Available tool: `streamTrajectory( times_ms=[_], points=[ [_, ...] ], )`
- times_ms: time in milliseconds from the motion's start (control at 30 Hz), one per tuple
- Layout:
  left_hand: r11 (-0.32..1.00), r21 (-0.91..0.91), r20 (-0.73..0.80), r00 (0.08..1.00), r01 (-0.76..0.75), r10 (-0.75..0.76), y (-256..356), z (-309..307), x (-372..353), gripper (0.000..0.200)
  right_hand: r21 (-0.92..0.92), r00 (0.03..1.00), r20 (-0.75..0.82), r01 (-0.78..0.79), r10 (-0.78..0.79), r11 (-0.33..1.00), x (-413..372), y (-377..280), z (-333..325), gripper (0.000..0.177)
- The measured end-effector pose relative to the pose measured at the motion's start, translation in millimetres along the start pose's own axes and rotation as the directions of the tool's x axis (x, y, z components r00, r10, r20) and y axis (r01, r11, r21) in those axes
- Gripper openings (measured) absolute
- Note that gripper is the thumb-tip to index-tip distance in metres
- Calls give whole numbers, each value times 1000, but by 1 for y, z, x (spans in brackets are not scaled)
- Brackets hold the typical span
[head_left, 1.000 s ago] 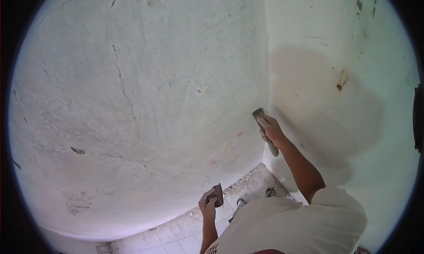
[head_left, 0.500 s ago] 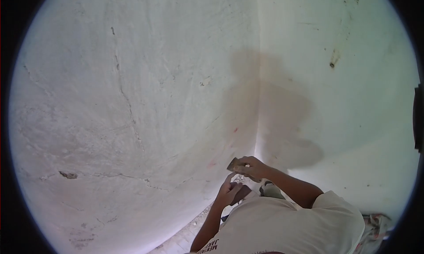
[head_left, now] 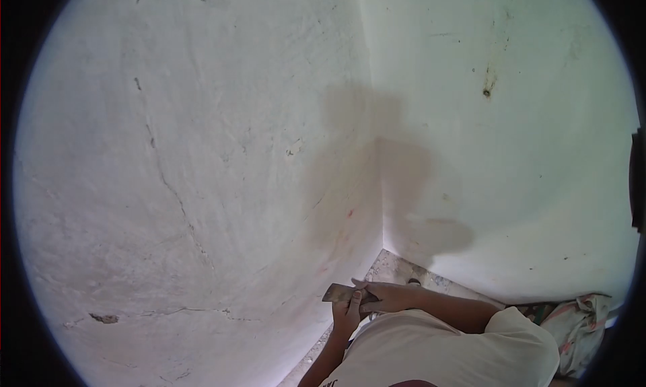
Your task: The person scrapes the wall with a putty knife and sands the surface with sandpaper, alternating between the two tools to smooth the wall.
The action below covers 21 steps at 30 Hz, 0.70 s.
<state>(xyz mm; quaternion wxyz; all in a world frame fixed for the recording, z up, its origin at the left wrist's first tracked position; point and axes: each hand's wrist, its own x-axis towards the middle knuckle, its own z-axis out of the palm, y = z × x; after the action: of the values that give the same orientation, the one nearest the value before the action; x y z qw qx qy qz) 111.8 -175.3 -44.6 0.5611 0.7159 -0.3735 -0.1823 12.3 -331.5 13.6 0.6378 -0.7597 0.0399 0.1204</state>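
Note:
A flat scraper [head_left: 338, 293] with a wide, dull brownish blade points left, low in front of the body. My left hand [head_left: 346, 313] is closed on it from below, the thumb lying across its face. From the right, my right hand [head_left: 387, 297] meets the tool's other end, its fingers closed around that part and hiding it. The two hands are close together. Whether a second flat piece lies between them is too small to tell.
A cracked, stained plaster wall [head_left: 222, 158] fills the left side and meets a paler wall [head_left: 538, 151] at a corner. Debris covers the floor [head_left: 431, 277] below. A crumpled patterned cloth [head_left: 579, 326] is at the lower right.
Both hands have moved lower, and my left hand has come onto the scraper beside my right. The dark flat piece seen in my left hand earlier is no longer distinct. The view has shifted.

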Motion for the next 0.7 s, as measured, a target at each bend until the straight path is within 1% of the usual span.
streamTrajectory(
  times_ms=[33,67,100,133,200,233,267,333,367,400,500,533,600,633,700],
  points=[
    [997,63,-21,998,-54,55,3,-1,-1,26,-136,997,-55,37,-45,990,-1,1,3,87],
    [984,115,-38,989,-137,142,8,-3,1,26,-273,990,-103,67,-98,960,-4,-2,5,86],
    [961,170,-52,971,-220,232,21,-5,7,26,-408,977,-141,89,-159,909,-6,-6,6,86],
    [927,224,-62,944,-302,323,31,-8,13,26,-358,976,-129,121,-177,926,-6,-9,4,86],
    [893,250,-19,920,-374,391,37,-13,20,27,-258,971,-105,181,-214,949,-8,-15,-3,86],
    [873,260,-1,905,-412,426,38,-13,26,28,-293,964,-110,201,-241,935,-9,-17,-7,86],
    [848,211,-44,862,-486,505,28,-8,33,28,-326,956,-114,220,-270,919,-10,-20,-11,85],
    [822,185,-104,821,-539,562,33,-1,46,29,-421,941,-100,253,-322,871,-8,-24,-26,85],
    [810,177,-132,802,-560,583,38,1,50,29,-471,936,-81,267,-343,841,-6,-26,-33,84],
    [810,193,-138,802,-553,581,44,1,52,31,-514,930,-62,281,-362,810,-4,-29,-38,83],
    [811,197,-210,784,-552,584,57,-3,64,33,-555,909,-48,320,-413,768,0,-45,-50,82],
    [813,242,-221,786,-529,577,60,-6,66,35,-563,911,-43,318,-411,763,1,-52,-54,81],
    [793,299,-215,772,-530,598,69,-11,75,36,-582,912,-38,312,-408,751,4,-64,-63,80],
    [782,328,-211,766,-529,607,71,-12,79,36,-601,900,-32,330,-435,728,6,-67,-69,79],
    [795,331,-248,766,-509,594,71,-10,84,39,-629,878,-19,362,-479,688,8,-69,-77,77]
  ],
)
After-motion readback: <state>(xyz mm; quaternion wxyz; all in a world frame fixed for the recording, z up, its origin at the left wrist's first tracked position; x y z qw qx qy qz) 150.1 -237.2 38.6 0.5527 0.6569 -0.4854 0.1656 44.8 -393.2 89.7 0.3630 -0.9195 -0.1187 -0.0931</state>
